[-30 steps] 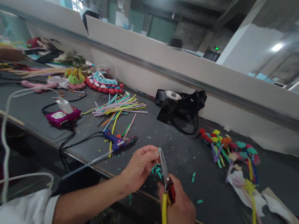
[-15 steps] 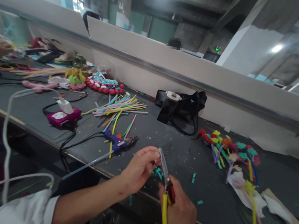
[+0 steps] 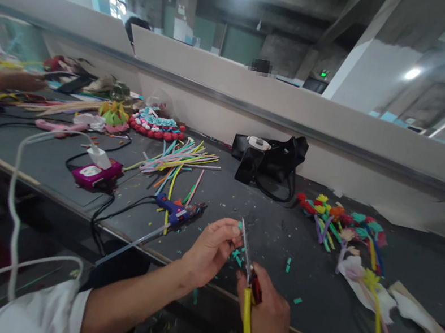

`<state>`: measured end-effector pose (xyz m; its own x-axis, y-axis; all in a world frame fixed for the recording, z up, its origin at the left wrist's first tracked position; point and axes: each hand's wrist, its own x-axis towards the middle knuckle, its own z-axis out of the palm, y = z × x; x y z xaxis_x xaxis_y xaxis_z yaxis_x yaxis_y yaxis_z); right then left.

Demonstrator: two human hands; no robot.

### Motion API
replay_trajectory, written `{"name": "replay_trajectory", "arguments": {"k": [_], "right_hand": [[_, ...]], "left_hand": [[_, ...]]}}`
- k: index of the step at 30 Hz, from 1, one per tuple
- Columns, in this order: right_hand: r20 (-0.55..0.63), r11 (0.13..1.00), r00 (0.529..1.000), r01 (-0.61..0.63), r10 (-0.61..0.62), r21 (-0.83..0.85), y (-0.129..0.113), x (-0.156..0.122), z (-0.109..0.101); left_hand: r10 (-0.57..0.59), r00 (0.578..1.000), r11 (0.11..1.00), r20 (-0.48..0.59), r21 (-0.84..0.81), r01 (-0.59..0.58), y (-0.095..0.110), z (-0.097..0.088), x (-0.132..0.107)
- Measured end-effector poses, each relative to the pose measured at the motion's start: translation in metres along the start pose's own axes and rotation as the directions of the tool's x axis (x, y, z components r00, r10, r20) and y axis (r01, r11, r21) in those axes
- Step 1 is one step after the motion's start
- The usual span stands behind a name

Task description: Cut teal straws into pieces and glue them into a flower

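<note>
My left hand (image 3: 214, 248) pinches a small teal strip (image 3: 240, 226) between thumb and fingertips. Wrapped in my right hand (image 3: 265, 317) is a pair of scissors (image 3: 248, 254) with yellow and red handles. The blades point away from me, beside the strip, and look nearly closed. Small teal cuttings (image 3: 237, 257) lie on the table under the blades, and a few more pieces (image 3: 288, 265) are scattered to the right. Left of my left hand rests a blue glue gun (image 3: 178, 211) with a glue stick in its back end.
Coloured stems (image 3: 180, 159) lie in a loose pile, near a purple power socket (image 3: 96, 173) with a white plug and cable. A black bag (image 3: 279, 159) leans on the partition. Handmade flowers (image 3: 338, 218) lie on the right. A co-worker's hand (image 3: 18, 80) shows far left.
The scissors' blades have shifted slightly relative to the strip in my left hand. The co-worker's hand at far left has moved to the right.
</note>
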<state>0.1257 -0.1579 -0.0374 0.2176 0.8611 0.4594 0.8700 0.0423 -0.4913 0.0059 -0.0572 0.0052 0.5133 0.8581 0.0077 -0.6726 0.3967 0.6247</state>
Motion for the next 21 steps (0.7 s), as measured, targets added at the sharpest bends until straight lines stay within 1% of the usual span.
{"name": "replay_trajectory", "arguments": {"k": [2,4,9,13,15,17,19,21], "right_hand": [[-0.019,0.999,0.999,-0.041,0.042,0.020,0.0004,0.0020,-0.0012],[-0.046,0.998,0.997,-0.056,0.058,0.025,0.0012,0.0041,-0.0025],[-0.122,1.000,0.993,0.004,-0.004,-0.002,0.0011,0.0043,-0.0049],[-0.073,1.000,0.997,-0.008,0.008,0.001,0.0003,0.0027,-0.0073],[-0.062,1.000,0.998,-0.007,0.006,-0.004,0.0014,0.0020,-0.0075],[-0.076,1.000,0.997,0.016,-0.017,-0.017,0.0030,0.0010,-0.0070],[-0.087,0.999,0.995,0.037,-0.040,-0.034,0.0038,-0.0001,-0.0067],[-0.085,0.999,0.996,0.030,-0.032,-0.033,0.0033,-0.0005,-0.0072]], "left_hand": [[0.005,1.000,1.000,0.023,-0.009,-0.005,0.0008,-0.0007,0.0014],[0.003,0.998,1.000,0.059,-0.030,-0.001,0.0025,-0.0013,0.0029],[-0.042,0.988,0.992,0.148,-0.115,0.059,0.0069,-0.0020,0.0040],[-0.070,0.981,0.984,0.179,-0.150,0.097,0.0078,-0.0006,0.0031],[-0.092,0.982,0.985,0.168,-0.127,0.114,0.0080,0.0009,0.0026],[-0.100,0.983,0.991,0.157,-0.075,0.112,0.0083,0.0024,0.0021],[-0.089,0.984,0.996,0.153,-0.015,0.092,0.0086,0.0033,0.0020],[-0.067,0.988,0.997,0.142,0.045,0.061,0.0085,0.0029,0.0024]]}}
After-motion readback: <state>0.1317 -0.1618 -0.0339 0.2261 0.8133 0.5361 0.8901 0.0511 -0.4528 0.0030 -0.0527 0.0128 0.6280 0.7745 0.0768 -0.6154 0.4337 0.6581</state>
